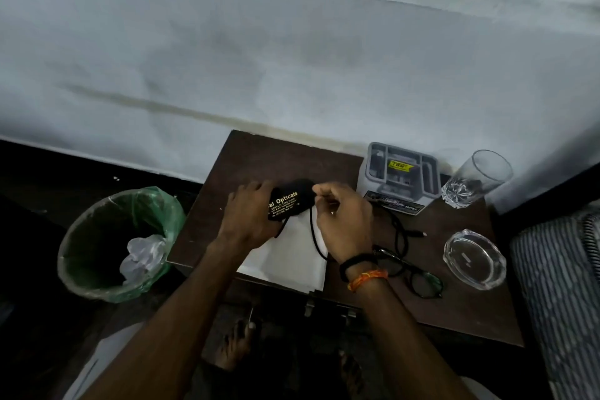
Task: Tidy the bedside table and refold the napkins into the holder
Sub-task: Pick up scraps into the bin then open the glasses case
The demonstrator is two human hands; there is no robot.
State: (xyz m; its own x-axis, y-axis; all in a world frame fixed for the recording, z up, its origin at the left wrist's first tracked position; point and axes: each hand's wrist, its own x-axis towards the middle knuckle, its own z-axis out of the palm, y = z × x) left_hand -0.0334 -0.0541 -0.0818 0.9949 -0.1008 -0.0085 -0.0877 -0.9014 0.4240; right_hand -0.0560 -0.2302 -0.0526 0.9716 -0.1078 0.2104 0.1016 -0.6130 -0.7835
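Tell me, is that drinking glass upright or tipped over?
Upright. The drinking glass stands on its patterned base at the table's far right corner, mouth up.

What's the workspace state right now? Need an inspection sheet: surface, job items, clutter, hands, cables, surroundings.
Surface: dark wooden bedside table, set against the wall.
Job's things: white napkins lie flat at the front edge, overhanging it; grey holder at the back.
Clutter: black spectacle pouch in hand; eyeglasses; glass ashtray; drinking glass, which looks tilted.
Hands: left hand grips the pouch; right hand pinches its end, fingers curled.
Cables: black cable beside the holder; the pouch's drawstring hangs over the napkins.
Surroundings: green-lined bin at left; striped fabric at right.
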